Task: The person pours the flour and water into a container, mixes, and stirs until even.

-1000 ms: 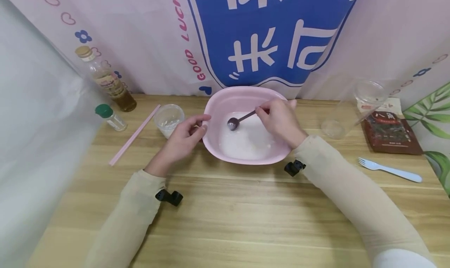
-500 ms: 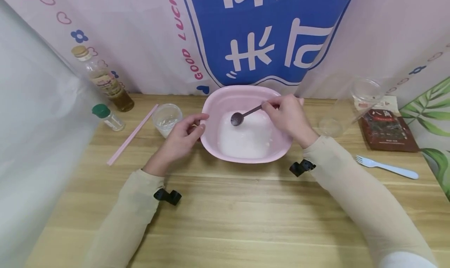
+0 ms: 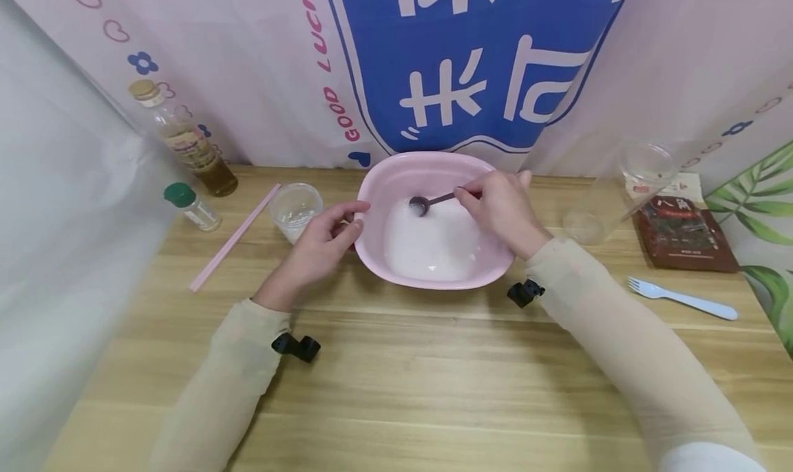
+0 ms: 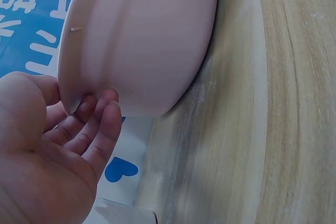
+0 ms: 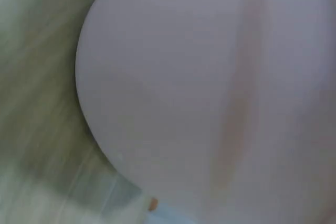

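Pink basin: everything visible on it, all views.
The pink basin is oval to rounded-rectangular, looks like smooth plastic, with sloping walls and a projecting rim. It stands open side up on the wood-grain table, near the printed backdrop. White contents cover its floor. The left hand grips the rim at its left end. The right hand holds a dark spoon inside; whether that hand touches the basin is unclear.

The basin looks glossy plastic, the tabletop smooth wood, the backdrop cloth.
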A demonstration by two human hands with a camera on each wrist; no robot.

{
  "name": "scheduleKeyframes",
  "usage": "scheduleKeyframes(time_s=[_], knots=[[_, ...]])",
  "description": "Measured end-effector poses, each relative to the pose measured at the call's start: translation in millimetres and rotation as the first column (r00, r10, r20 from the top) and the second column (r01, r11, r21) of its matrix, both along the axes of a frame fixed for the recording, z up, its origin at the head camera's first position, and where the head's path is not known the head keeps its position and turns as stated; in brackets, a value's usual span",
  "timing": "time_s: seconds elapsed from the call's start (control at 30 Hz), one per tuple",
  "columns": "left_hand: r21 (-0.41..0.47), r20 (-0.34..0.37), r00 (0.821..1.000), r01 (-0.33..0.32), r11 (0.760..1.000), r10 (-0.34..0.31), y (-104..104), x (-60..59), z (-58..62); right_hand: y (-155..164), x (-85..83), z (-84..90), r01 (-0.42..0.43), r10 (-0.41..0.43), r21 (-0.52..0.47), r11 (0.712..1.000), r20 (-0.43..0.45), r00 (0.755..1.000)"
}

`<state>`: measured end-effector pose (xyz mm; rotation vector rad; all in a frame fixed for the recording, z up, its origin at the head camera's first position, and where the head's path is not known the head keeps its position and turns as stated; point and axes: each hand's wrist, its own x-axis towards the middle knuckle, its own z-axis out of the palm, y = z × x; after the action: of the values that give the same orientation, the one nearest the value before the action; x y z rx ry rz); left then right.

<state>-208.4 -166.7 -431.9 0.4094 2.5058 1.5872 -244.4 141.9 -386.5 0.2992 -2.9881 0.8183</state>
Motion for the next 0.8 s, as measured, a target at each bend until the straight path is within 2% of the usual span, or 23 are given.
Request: scheduleKeyframes(time_s=[0.13, 0.33, 0.47, 0.57, 0.8], knots=[[0.005, 0.003, 1.0, -0.004, 1.0, 0.004, 0, 0.8, 1.2, 6, 2.0, 6.0, -0.044, 0.044, 0.0, 0.999, -0.001, 0.999], [0.004, 0.007, 1.0, -0.005, 1.0, 0.005, 0, 0.1, 1.0, 14, 6.3, 8.2, -0.08, 0.073, -0.056, 0.995, -0.115, 0.991], [0.002, 0.008, 1.0, -0.007, 1.0, 0.007, -1, 0.1, 1.3, 13, 5.0, 3.8, -0.106, 0.096, -0.085, 0.991, -0.121, 0.988], [0.001, 0.009, 1.0, -0.001, 1.0, 0.001, 0, 0.1, 1.5, 12, 2.1, -1.6, -0.116, 0.11, -0.046, 0.992, -0.127, 0.986], [-0.002, 0.006, 1.0, -0.001, 1.0, 0.001, -1, 0.6, 0.9, 14, -0.6, -6.7, -0.121, 0.134, 0.075, 0.99, -0.204, 0.97]])
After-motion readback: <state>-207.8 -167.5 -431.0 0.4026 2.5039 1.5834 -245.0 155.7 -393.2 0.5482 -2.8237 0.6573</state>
